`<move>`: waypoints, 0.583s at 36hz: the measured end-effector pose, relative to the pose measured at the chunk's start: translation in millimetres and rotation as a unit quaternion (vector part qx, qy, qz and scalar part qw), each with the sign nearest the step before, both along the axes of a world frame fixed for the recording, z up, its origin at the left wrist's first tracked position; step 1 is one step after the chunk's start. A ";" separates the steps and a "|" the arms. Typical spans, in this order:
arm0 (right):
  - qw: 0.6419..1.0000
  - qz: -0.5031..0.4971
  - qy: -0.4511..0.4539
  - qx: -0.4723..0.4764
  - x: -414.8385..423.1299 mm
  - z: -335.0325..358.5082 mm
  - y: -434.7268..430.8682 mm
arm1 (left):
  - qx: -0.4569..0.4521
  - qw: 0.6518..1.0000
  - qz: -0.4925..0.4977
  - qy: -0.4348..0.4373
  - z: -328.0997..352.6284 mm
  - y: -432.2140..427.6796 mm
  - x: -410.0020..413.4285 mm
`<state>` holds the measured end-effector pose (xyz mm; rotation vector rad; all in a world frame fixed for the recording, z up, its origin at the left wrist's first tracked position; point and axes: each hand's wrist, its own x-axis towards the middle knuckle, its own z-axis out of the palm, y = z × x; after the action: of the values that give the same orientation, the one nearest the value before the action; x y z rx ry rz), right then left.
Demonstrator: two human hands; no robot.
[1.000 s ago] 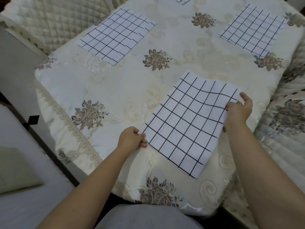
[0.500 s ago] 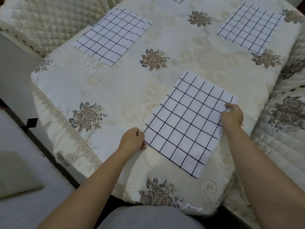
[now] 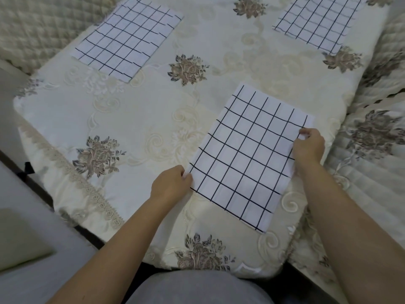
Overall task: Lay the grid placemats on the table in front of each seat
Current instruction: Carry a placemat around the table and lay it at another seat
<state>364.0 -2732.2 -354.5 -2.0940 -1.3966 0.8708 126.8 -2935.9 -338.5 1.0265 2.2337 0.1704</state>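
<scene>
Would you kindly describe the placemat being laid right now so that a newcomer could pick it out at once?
Start at the cream floral tablecloth and go to its near edge, right of centre. The near mat lies there, white with a black grid. Unlike the far-left mat and far-right mat, it is pinched by the left hand and right hand.

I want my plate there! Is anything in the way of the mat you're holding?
Nothing visible is. The near placemat lies on the tablecloth, left hand and right hand pinching its side edges. The far-left placemat and far-right placemat lie well apart from it.
</scene>
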 end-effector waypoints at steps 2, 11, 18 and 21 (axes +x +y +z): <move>1.000 -0.002 -0.009 0.001 1.3 1.0 2.1 | 0.008 1.000 -0.009 0.019 -0.4 1.8 1.4; 0.999 0.004 -0.039 0.018 3.0 6.3 7.7 | 0.042 0.998 -0.031 0.039 -7.7 8.7 4.2; 0.999 0.004 -0.040 0.018 -1.2 10.2 8.6 | 0.027 0.994 -0.068 0.085 -5.6 12.9 6.8; 1.000 0.001 -0.025 0.010 -4.6 8.4 9.1 | 0.022 0.993 -0.068 0.089 -7.2 13.6 6.5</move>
<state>359.3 -2723.1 -346.1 -2.1134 -1.4280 0.8069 133.3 -2922.4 -345.7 1.2571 2.3159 0.0712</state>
